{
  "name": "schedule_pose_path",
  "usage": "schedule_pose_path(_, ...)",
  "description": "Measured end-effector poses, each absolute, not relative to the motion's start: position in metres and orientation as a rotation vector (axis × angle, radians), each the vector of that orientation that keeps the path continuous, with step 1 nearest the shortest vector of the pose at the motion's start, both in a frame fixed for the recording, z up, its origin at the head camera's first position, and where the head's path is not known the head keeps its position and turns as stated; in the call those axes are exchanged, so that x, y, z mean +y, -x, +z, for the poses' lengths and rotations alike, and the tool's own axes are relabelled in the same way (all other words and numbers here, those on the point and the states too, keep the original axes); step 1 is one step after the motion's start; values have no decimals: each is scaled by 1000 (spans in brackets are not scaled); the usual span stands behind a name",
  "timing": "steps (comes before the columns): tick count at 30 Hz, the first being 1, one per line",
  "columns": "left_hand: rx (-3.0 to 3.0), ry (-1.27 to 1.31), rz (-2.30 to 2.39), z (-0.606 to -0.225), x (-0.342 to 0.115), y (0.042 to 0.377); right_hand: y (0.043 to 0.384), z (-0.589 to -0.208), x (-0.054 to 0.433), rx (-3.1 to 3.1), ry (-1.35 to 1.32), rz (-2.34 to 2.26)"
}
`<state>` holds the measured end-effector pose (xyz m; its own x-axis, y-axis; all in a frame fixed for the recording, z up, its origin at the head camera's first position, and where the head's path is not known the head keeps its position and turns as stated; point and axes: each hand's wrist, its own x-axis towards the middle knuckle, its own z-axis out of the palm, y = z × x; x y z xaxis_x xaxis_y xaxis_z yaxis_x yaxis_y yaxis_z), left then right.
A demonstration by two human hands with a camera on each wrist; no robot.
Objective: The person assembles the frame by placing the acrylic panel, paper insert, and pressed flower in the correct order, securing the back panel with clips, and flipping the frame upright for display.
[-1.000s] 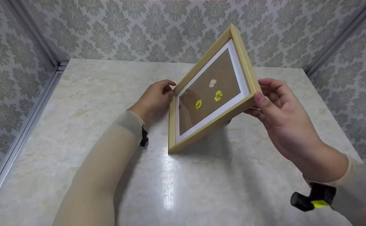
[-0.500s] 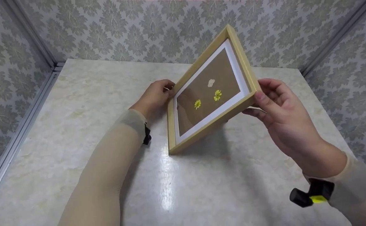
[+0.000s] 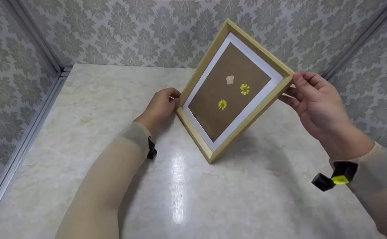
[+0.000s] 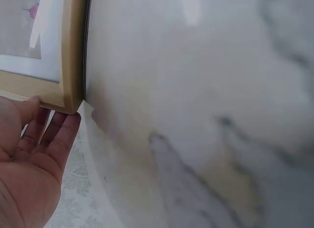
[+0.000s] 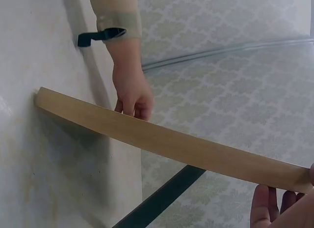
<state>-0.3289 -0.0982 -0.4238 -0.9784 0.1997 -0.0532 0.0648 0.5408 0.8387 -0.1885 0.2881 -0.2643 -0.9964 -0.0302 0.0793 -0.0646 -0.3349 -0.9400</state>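
Observation:
A light-wood picture frame (image 3: 253, 122) leans back on the table, its lower edge low and its top tilted away. Behind its pane, a white mat surrounds a brown sheet with two yellow flowers (image 3: 244, 89) and a pale one (image 3: 229, 79). At the lower left corner, my left hand (image 3: 160, 104) pinches the wood; in the left wrist view, the thumb is in front and the fingers underneath. My right hand (image 3: 322, 103) grips the upper right corner, thumb on the front, fingers behind. In the right wrist view, a dark strip (image 5: 159, 198) extends from behind the frame.
The pale marbled table (image 3: 113, 83) meets patterned wallpaper (image 3: 140, 33) at the back. Metal rails (image 3: 14, 172) run along the left side. Each wrist wears a black camera mount (image 3: 337, 176).
The picture frame has turned to face me more squarely, its lower front corner shifting right. My right hand has moved right and up with its corner; the left hand has barely moved.

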Motion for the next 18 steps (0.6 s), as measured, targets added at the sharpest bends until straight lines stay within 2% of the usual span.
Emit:
schedule_pose_path(9,2648,-129,1425,-423,-106,302,232,-259,292,-1838,3,2406)
schedule_pose_path(18,2676,-149,1457,-429,-109,276,275,-249,289,-1930,124,2350)
